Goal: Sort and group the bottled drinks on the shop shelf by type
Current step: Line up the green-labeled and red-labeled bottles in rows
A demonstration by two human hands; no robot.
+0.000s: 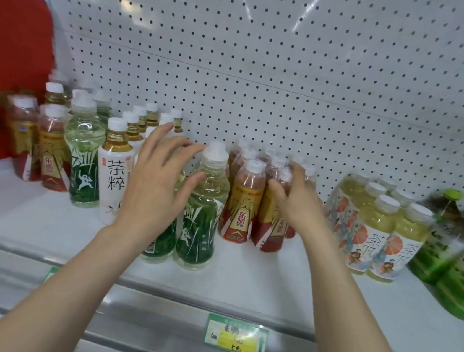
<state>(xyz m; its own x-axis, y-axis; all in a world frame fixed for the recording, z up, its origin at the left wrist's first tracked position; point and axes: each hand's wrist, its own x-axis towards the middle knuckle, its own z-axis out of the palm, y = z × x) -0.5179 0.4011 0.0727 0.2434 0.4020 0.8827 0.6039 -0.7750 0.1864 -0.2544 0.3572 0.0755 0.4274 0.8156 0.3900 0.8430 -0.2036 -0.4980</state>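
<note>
Mid-shelf (257, 271), left hand (154, 184) touches green bottle (199, 224) (right hand (294, 203) grips red bottle (272, 232)).

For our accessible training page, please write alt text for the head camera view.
A person's left hand rests on two green-labelled bottles while the right hand grips a red-and-gold bottle on a white shop shelf. More bottle groups stand on both sides, before a white pegboard.
</note>
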